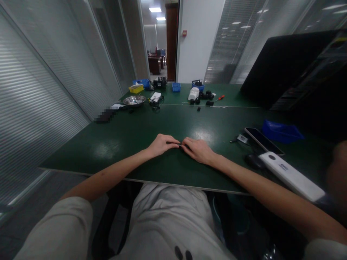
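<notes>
One tiny item [179, 145] between fingers [173, 146], axis unclear

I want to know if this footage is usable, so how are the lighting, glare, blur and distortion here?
Head view: glare patches on the green tabletop; dark right side around the black panel; wide-angle stretch toward the edges; pixelated patch at left; the tiny item between the hands too small to make out.

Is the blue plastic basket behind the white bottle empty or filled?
Not empty: black items stick up in the blue basket. How full, I cannot tell.
</notes>
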A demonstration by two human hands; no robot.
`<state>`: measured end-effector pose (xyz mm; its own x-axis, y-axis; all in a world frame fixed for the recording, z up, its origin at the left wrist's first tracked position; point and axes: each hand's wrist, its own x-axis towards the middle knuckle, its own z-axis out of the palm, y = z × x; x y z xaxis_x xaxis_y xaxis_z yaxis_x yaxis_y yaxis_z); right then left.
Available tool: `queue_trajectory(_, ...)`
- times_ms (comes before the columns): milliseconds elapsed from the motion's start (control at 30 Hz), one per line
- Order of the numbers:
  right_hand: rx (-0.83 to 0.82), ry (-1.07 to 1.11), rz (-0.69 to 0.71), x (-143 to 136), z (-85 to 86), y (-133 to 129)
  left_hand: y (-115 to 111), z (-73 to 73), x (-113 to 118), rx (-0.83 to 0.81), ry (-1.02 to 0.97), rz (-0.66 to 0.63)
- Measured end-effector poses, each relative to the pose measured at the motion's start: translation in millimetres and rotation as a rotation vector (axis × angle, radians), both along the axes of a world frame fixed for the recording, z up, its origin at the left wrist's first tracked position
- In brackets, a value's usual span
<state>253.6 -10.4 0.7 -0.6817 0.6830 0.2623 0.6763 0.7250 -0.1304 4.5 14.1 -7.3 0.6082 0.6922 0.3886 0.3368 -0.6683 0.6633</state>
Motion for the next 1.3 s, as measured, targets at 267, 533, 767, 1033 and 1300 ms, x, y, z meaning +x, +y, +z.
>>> queue_trajectory(267,-0.010,-0.003,-0.007,-0.7,0.7,0.8,0.4,0.3,3.0,-0.078,-0.022,0.031)
queue_trajectory(533,0.012,-0.020,-0.018,-0.4,-0.1,1.0,3.1,1.7,-0.7,-0.196,-0.049,0.062)
queue_trajectory(767,0.015,-0.003,-0.029,-0.4,-1.4,2.1,25.1,1.1,-4.6,0.101,0.078,0.160)
queue_trajectory(1033,0.016,0.002,-0.009,1.6,3.6,-1.5,19.5,-1.3,-8.8,0.227,0.197,0.100)
queue_trajectory(1300,-0.016,-0.015,0.182,-16.5,47.3,-44.5,-7.4,12.9,3.2,0.227,0.226,-0.069)
